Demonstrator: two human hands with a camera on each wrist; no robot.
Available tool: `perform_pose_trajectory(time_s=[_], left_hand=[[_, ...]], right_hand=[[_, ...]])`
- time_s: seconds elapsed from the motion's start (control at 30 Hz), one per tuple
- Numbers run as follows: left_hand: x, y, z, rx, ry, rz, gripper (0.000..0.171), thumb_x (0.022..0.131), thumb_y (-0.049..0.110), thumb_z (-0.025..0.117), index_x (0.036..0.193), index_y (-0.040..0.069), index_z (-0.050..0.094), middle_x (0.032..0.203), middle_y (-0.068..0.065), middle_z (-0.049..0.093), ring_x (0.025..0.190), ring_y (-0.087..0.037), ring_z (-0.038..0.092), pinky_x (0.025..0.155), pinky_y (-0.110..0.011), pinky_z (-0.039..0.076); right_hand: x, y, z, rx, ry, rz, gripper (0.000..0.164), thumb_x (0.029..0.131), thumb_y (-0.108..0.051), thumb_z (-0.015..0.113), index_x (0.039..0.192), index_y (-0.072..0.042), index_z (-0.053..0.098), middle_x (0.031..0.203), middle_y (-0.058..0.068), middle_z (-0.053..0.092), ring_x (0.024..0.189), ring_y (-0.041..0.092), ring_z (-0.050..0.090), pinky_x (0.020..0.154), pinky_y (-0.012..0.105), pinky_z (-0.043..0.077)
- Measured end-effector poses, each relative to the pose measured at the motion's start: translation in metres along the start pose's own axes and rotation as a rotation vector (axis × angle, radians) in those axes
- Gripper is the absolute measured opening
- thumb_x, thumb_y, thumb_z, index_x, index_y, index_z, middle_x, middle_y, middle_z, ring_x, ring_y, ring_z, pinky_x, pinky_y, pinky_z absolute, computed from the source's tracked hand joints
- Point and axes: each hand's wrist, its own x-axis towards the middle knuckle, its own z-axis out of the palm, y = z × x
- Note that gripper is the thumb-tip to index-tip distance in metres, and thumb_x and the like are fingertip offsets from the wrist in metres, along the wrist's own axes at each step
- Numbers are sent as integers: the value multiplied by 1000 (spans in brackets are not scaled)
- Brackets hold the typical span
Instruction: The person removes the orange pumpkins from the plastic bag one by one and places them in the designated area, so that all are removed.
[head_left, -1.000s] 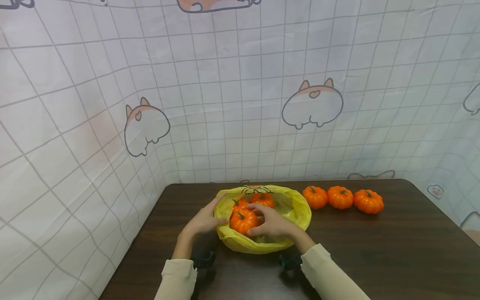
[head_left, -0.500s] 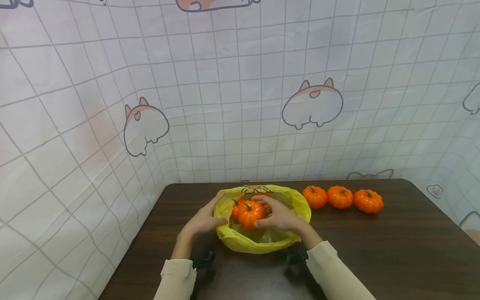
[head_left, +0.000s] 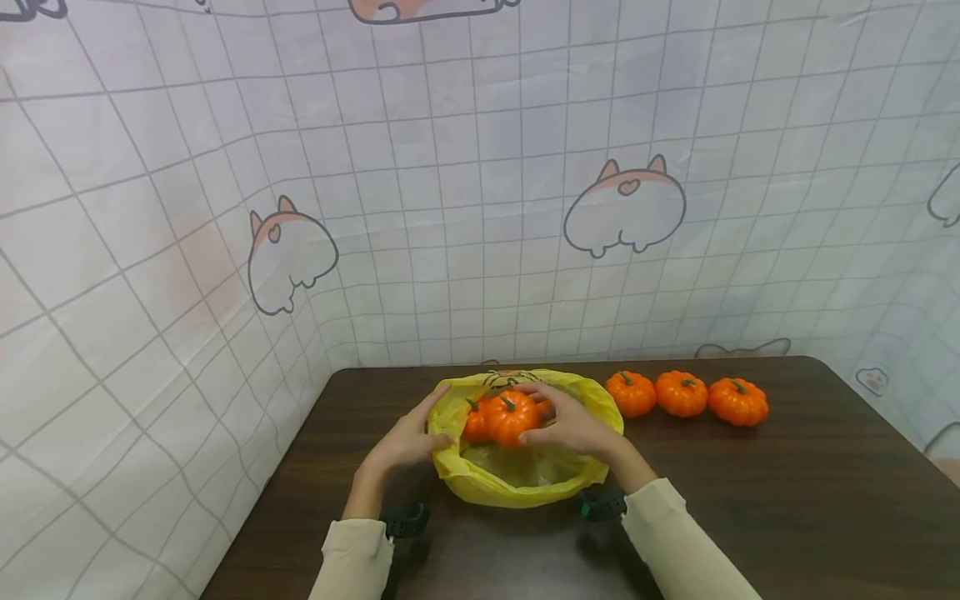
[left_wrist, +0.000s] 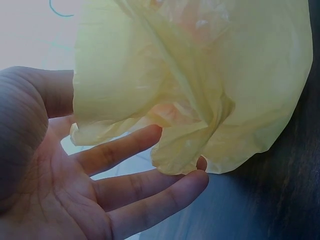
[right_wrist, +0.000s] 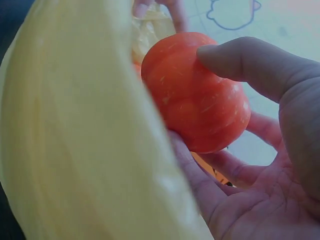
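Observation:
A yellow plastic bag [head_left: 495,493] stands with its mouth wide on the table. My left hand [head_left: 405,438] holds its left rim, thumb over the edge and fingers along the outside; in the left wrist view the fingers touch the thin yellow film. My right hand [head_left: 573,429] reaches over the mouth and grips a small orange pumpkin [head_left: 513,419] with a green stem. In the right wrist view the thumb presses on the gripped pumpkin [right_wrist: 195,95] and fingers support it from below. Another pumpkin [head_left: 476,423] shows beside it within the bag. A third is mostly hidden behind my right hand.
Three more orange pumpkins, the nearest one [head_left: 631,394] just right of the bag, sit in a row near the back of the dark wooden table [head_left: 750,500]. A white grid-patterned cloth [head_left: 480,275] hangs behind and at the sides.
My right hand has moved the gripped pumpkin up and to the right, from the bag's front left toward the middle of its mouth. The left hand has stayed at the rim.

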Motion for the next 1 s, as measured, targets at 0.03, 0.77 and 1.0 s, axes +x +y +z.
perform_pose_trajectory(time_s=[0.03,0.77,1.0], left_hand=[[0,0,0,-4,-5,0,85,91,9,69,163,31,29,156,-19,44,95,-22,64,73,-31,55],[3,1,2,-76,25,-16,80,93,8,65,162,31,30,150,-20,48,80,-18,66,68,-32,57],[1,2,1,-53,29,-3,81,93,10,65,162,32,30,147,-20,51,82,-19,65,69,-32,57]], right_hand=[[-1,0,-2,10,1,1,78,86,-24,82,154,-19,44,149,21,47,127,37,56,99,48,54],[-25,-6,-45,-30,65,27,77,91,-32,78,157,-23,38,153,23,39,128,43,54,91,46,57],[-41,-10,-61,-34,126,33,75,91,-35,78,155,-28,39,156,20,37,131,44,51,96,51,56]])
